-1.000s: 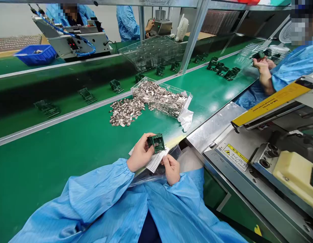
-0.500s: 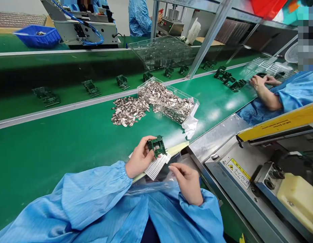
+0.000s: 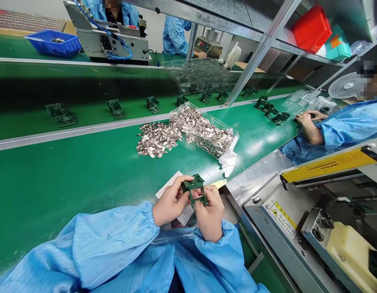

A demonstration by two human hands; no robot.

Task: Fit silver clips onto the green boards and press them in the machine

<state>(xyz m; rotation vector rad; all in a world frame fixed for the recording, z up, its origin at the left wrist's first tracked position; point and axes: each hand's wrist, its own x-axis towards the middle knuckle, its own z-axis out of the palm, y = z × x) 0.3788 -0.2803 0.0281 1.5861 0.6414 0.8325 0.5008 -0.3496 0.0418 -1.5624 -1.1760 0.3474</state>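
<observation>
A green frame-like part (image 3: 197,185) is up in front of my body, between both hands. My left hand (image 3: 172,202) grips its left side with thumb and fingers. At its lower right corner, the fingers of my right hand (image 3: 210,211) are closed on the same part; anything small between them is hidden. Beneath my hands lies a sheet of small white blocks (image 3: 169,184), partly covered by them. Beyond, a clear tray (image 3: 236,140) holds many small metal pieces, and a loose pile of metal pieces (image 3: 156,140) spreads to its left.
Green parts (image 3: 116,109) stand in a row on the belt behind the metal rail (image 3: 84,131). A machine with a yellow bar (image 3: 325,166) is at the right. Farther right, a person's hands (image 3: 307,118) work near more green parts. A metal post (image 3: 261,53) rises behind the tray.
My right hand has moved up and left from beside the sheet onto the green part. The view has shifted slightly, and the other person's hands have moved closer together.
</observation>
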